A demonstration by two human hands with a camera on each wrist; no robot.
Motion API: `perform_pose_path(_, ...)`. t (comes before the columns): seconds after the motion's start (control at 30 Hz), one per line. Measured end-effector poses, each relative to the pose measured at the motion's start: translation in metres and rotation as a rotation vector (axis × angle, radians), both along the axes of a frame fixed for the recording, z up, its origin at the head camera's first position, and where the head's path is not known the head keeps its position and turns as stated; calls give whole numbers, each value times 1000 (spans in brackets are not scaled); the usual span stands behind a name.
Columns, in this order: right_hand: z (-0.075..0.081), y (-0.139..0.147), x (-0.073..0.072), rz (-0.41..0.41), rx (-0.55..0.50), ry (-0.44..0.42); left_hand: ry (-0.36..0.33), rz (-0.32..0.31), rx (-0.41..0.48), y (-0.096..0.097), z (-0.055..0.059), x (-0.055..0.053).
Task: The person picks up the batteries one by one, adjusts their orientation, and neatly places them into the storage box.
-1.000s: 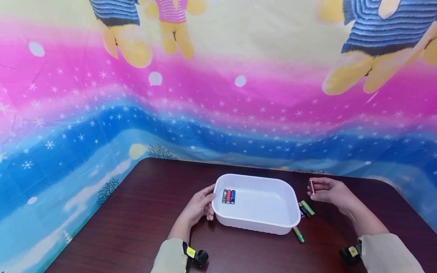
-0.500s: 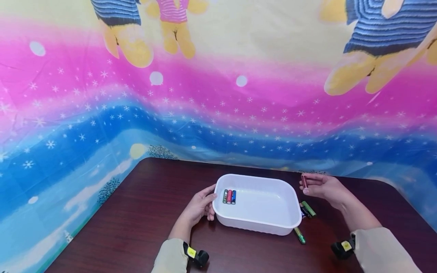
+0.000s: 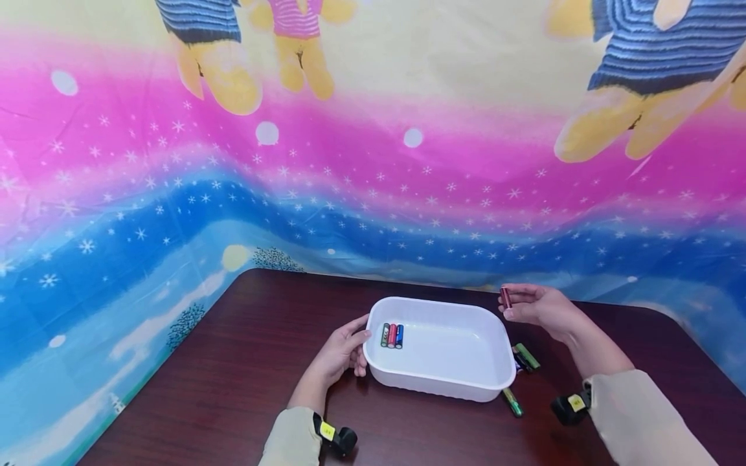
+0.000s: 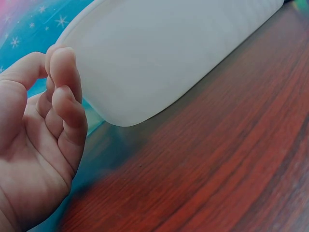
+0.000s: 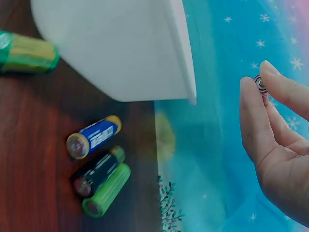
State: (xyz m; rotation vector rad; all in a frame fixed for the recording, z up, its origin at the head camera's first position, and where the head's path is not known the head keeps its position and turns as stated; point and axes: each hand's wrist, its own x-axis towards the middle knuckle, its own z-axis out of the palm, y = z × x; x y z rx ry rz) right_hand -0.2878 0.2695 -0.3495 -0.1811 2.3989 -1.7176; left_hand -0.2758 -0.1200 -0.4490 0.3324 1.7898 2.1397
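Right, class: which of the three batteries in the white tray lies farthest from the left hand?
The blue battery at the row's right end; the red battery sits mid-row, the greenish battery nearest the left hand.

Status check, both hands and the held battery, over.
Left hand grips white tray at its left end. Right hand pinches dark red battery, outside the tray. No obstruction seen between battery and tray.

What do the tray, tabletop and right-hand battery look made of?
White tray: probably plastic, semi-gloss; smooth moulded-looking walls, rounded rim.
Tabletop: wood or wood-look laminate, satin; reddish-brown grain, soft sheen.
Battery in the right hand: likely metal casing, coppery red, slightly shiny; possibly sleeved, too small to tell.
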Motion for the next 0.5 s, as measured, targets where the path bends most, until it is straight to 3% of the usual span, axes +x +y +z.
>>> perform_pose_path(0.27, 8, -12, -10, 37, -3, -2, -10, 4, 3, -1, -1, -1)
perform_pose_path(0.5, 10, -22, -21, 154, -59, -38, -10, -7, 9, -1, -2, -2)
